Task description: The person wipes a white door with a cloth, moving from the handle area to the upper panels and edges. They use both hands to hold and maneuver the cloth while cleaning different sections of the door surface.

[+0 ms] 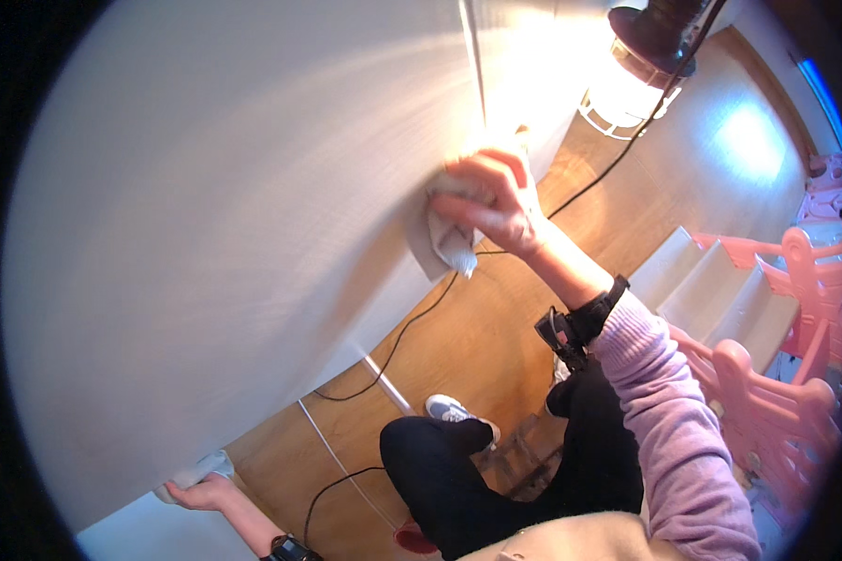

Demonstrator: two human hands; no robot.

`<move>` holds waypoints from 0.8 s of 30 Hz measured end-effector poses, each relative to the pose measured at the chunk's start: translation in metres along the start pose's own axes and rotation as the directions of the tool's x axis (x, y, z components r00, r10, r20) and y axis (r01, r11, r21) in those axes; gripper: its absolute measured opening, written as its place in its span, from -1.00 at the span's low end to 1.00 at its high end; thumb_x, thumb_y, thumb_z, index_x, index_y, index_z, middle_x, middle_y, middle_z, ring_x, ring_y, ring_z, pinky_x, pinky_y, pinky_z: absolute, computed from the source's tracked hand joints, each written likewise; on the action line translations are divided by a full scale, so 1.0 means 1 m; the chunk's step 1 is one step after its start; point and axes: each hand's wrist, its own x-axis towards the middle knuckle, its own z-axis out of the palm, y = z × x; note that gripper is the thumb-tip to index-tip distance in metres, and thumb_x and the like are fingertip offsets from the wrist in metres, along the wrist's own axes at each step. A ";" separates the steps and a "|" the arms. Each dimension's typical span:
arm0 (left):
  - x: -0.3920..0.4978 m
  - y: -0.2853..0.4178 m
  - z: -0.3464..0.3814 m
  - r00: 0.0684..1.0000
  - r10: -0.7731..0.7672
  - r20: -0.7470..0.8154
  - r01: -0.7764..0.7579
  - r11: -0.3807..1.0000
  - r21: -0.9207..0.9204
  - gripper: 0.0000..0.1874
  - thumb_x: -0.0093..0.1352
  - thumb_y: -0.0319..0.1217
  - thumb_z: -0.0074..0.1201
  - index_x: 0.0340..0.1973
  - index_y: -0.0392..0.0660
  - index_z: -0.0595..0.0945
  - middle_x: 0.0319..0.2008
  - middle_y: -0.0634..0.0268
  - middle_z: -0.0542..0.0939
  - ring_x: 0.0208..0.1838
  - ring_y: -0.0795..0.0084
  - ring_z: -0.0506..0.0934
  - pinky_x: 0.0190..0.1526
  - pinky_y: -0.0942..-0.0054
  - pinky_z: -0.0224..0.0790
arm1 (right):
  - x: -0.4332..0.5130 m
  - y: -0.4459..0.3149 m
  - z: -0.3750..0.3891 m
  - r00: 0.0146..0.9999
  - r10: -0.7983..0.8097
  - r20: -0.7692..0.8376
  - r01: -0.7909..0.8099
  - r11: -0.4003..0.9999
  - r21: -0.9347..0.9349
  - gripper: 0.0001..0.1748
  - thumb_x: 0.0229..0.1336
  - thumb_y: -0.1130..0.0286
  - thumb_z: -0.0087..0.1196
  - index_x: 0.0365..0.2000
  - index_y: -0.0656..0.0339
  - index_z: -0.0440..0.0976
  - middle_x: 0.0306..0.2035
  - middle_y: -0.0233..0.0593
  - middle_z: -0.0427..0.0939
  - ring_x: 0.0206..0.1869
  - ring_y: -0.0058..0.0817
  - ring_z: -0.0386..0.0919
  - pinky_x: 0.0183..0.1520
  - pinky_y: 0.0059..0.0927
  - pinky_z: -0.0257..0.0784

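Observation:
A large pale, smooth panel (203, 245) fills the left and middle of the view. My right hand (498, 193) presses a crumpled white cloth (456, 245) against the panel near its right edge, close to a bright glare. At the bottom left, my left hand (200, 494) is at the panel's lower edge with a light cloth (214, 464) in its grip. A lit caged work lamp (624, 95) hangs at the upper right, above and to the right of my right hand.
A black cable (600, 179) runs from the lamp behind my right arm and over the wooden floor (456, 336). Pink plastic play equipment (744, 372) with pale steps (716, 287) stands at the right. A red container (414, 538) is beside my leg.

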 end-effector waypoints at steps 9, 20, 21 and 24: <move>-0.002 -0.006 -0.001 0.988 0.154 -0.025 -0.156 0.984 -0.084 -0.53 0.40 -0.26 -0.02 0.12 -0.32 0.46 0.11 0.03 0.49 0.12 0.09 0.50 0.14 0.11 0.41 | -0.071 0.001 0.014 0.987 0.095 0.130 -0.093 0.995 -0.025 -0.62 -0.32 0.51 0.34 -0.33 -0.06 0.67 -0.08 -0.30 0.42 0.06 -0.19 0.41 0.05 -0.23 0.45; -0.038 0.006 -0.015 0.853 0.497 0.157 -0.519 0.775 0.361 -0.51 0.49 -0.51 -0.08 0.33 -0.25 0.28 0.24 -0.10 0.31 0.28 0.00 0.37 0.27 0.11 0.24 | -0.009 -0.069 -0.036 0.920 0.392 0.008 -0.392 0.917 0.076 -0.47 -0.27 0.82 0.04 -0.25 0.10 0.64 -0.19 -0.19 0.44 -0.11 -0.19 0.47 -0.05 -0.22 0.48; -0.042 0.020 -0.017 0.709 0.666 0.233 -0.694 0.600 0.398 -0.49 0.45 -0.57 -0.06 0.32 -0.25 0.30 0.26 -0.08 0.29 0.31 0.00 0.34 0.28 0.10 0.24 | -0.008 -0.079 -0.037 0.916 0.401 0.021 -0.400 0.909 0.117 -0.49 -0.25 0.83 0.03 -0.25 0.12 0.64 -0.21 -0.18 0.44 -0.13 -0.18 0.49 -0.06 -0.23 0.48; -0.054 0.060 -0.009 0.586 0.784 0.204 -0.810 0.562 0.167 -0.41 0.37 -0.67 0.01 0.32 -0.19 0.31 0.27 -0.05 0.30 0.28 -0.04 0.37 0.27 0.06 0.26 | -0.012 -0.109 -0.038 0.914 0.397 0.082 -0.406 0.893 0.193 -0.51 -0.22 0.83 0.00 -0.26 0.15 0.63 -0.21 -0.15 0.45 -0.13 -0.17 0.50 -0.09 -0.28 0.49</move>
